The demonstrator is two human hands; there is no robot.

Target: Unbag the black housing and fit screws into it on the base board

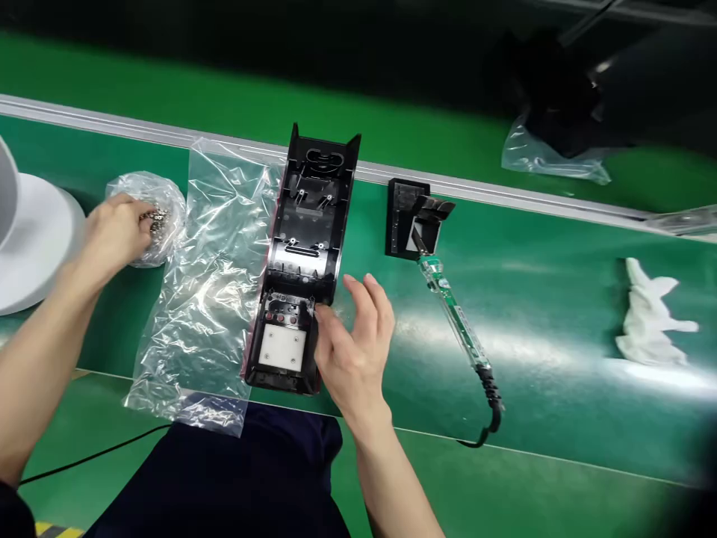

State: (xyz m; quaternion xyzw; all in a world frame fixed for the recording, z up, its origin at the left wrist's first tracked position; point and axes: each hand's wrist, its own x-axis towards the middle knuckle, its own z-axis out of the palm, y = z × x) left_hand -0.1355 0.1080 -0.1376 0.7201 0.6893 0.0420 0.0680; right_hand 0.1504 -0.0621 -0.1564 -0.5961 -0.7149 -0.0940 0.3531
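On the left, my left hand (119, 233) reaches into a clear plastic bag (171, 196) of small metal parts (157, 218). Its fingertips are closed among these parts; exactly what they pinch is partly hidden. A long black plastic housing (314, 217) lies lengthwise before me, its inside facing up. Within its near end sit a white square plate (281, 347) with screws and a row of small reddish round pieces (281, 318). My right hand (354, 351) rests against the housing's right edge near that end, thumb side touching it, other fingers stretched out and apart.
A clear plastic sheet or bag (207, 284) lies under the housing's left side. Right of the housing, a soldering iron (456, 314) rests in its black stand (400, 220), its cord over the bench edge. White gloves or cloth (653, 321) lie far right; white round objects (45, 239) stand far left.
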